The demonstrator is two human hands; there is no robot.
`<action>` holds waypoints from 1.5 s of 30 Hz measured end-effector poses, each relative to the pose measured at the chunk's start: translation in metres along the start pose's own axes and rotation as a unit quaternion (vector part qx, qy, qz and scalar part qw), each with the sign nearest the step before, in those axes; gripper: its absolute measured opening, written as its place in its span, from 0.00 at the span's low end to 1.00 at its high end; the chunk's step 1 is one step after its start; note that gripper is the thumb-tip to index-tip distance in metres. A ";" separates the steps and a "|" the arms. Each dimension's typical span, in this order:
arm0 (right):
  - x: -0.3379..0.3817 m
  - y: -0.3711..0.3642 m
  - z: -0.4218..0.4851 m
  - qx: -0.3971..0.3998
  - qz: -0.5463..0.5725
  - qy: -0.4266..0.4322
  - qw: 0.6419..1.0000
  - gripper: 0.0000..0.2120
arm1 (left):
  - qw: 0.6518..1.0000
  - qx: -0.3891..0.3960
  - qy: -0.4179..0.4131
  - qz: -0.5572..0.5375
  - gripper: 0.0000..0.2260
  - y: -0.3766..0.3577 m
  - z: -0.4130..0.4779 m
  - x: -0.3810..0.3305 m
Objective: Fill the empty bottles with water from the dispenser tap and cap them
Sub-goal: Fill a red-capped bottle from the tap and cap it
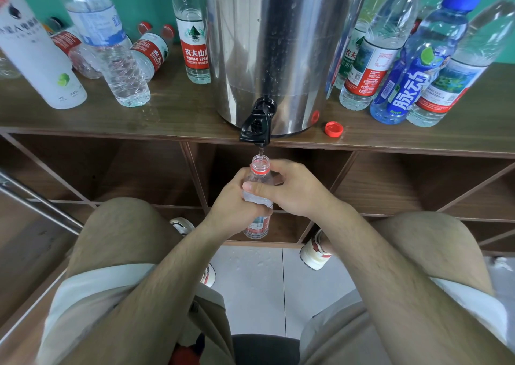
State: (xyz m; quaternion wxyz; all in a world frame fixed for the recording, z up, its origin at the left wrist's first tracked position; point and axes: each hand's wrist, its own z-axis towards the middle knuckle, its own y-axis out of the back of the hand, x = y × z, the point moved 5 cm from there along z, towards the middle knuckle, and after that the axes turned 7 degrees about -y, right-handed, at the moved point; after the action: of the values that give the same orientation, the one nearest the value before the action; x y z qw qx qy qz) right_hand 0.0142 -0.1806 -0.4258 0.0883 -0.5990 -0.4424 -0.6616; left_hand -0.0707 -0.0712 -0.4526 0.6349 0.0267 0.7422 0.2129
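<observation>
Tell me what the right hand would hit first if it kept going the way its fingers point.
The right hand points leftward and grips the bottle under the tap, so the bottle is first; just beyond, probably, the left hand gripping its other side. Depth between them is unclear.

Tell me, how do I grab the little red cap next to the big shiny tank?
Pinch the red cap by its ribbed rim, coming straight down from above. It lies flat and low on the shelf, so only its round sides offer a hold.
</observation>
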 end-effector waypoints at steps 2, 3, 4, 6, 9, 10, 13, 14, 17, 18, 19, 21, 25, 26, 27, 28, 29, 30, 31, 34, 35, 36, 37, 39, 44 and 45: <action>0.000 0.000 0.000 0.000 0.002 0.000 1.000 0.09 | 1.000 0.000 0.001 0.001 0.33 0.000 0.000 0.000; 0.000 0.000 0.000 0.000 0.000 0.000 1.000 0.09 | 1.000 0.000 0.001 0.002 0.33 0.000 0.000 0.000; 0.000 0.000 0.000 0.001 -0.002 -0.001 1.000 0.09 | 1.000 0.000 0.001 0.004 0.33 0.000 0.000 0.000; 0.000 0.000 0.000 0.002 -0.005 -0.001 1.000 0.10 | 1.000 0.002 0.000 0.008 0.34 0.000 0.000 -0.001; 0.000 0.000 0.000 0.001 -0.007 -0.004 1.000 0.10 | 1.000 0.003 -0.002 0.009 0.34 0.000 -0.001 -0.001; 0.000 0.000 0.000 0.001 -0.008 -0.003 1.000 0.10 | 1.000 0.003 -0.002 0.009 0.34 0.000 -0.001 -0.001; 0.001 0.000 0.000 0.000 -0.009 -0.001 1.000 0.10 | 1.000 0.004 -0.003 0.008 0.34 0.000 0.000 0.000; 0.001 0.000 0.000 0.001 -0.010 -0.001 1.000 0.10 | 1.000 0.004 -0.002 0.008 0.34 0.000 0.000 0.000; 0.001 -0.001 -0.001 0.005 -0.013 -0.002 1.000 0.10 | 1.000 0.004 -0.003 0.004 0.34 0.000 0.000 0.001; 0.001 -0.001 -0.001 0.006 -0.012 -0.001 1.000 0.10 | 1.000 0.004 -0.004 0.006 0.34 0.000 0.000 0.001; 0.001 0.000 -0.001 0.006 -0.010 0.001 1.000 0.10 | 1.000 0.004 -0.006 0.007 0.34 0.000 0.001 0.001; 0.002 0.000 -0.001 0.003 -0.010 0.003 1.000 0.10 | 1.000 0.004 -0.008 0.007 0.34 0.000 0.001 0.001; 0.001 -0.001 -0.001 0.002 -0.008 0.004 1.000 0.08 | 1.000 0.003 -0.007 0.006 0.33 0.000 0.002 0.004; 0.001 -0.001 -0.002 0.002 -0.007 0.006 1.000 0.08 | 1.000 0.001 -0.006 0.003 0.32 0.000 0.002 0.004; 0.002 -0.001 -0.002 0.002 -0.006 0.008 1.000 0.08 | 1.000 0.000 -0.006 0.000 0.32 0.000 0.002 0.004; 0.002 -0.001 -0.001 0.002 -0.004 0.009 1.000 0.08 | 1.000 0.001 -0.006 -0.001 0.32 0.000 0.003 0.004; 0.003 0.000 -0.002 0.002 -0.003 0.009 1.000 0.08 | 1.000 0.003 -0.007 0.000 0.33 0.000 0.003 0.004; 0.003 0.000 -0.002 0.002 -0.003 0.009 1.000 0.08 | 1.000 0.005 -0.009 0.003 0.33 -0.001 0.003 0.004; 0.003 0.000 -0.002 0.002 -0.004 0.009 1.000 0.08 | 1.000 0.005 -0.010 0.007 0.33 -0.001 0.003 0.004; 0.002 -0.001 -0.003 0.003 -0.005 0.006 1.000 0.08 | 1.000 0.001 -0.012 0.009 0.32 -0.001 0.004 0.007; 0.002 -0.001 -0.003 0.003 -0.007 0.005 1.000 0.08 | 1.000 0.001 -0.014 0.012 0.32 -0.001 0.004 0.007; 0.002 -0.001 -0.003 0.006 -0.011 0.002 1.000 0.09 | 1.000 0.003 -0.015 0.016 0.32 -0.002 0.004 0.007; 0.003 -0.001 -0.003 0.010 -0.014 -0.001 1.000 0.10 | 1.000 0.003 -0.014 0.017 0.32 -0.002 0.004 0.008; 0.005 0.000 -0.003 0.014 -0.022 -0.003 1.000 0.11 | 1.000 0.006 -0.014 0.016 0.32 -0.002 0.004 0.008; 0.006 0.000 -0.004 0.015 -0.027 -0.010 0.999 0.13 | 1.000 0.008 -0.014 0.015 0.33 -0.002 0.006 0.011; 0.006 0.000 -0.004 0.014 -0.027 -0.010 0.999 0.13 | 1.000 0.008 -0.015 0.014 0.33 -0.002 0.006 0.011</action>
State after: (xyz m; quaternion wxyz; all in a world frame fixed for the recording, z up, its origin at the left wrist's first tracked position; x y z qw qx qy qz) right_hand 0.0096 -0.1808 -0.4203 0.0745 -0.5918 -0.4689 -0.6514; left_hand -0.0671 -0.0678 -0.4642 0.6428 0.0457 0.7338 0.2151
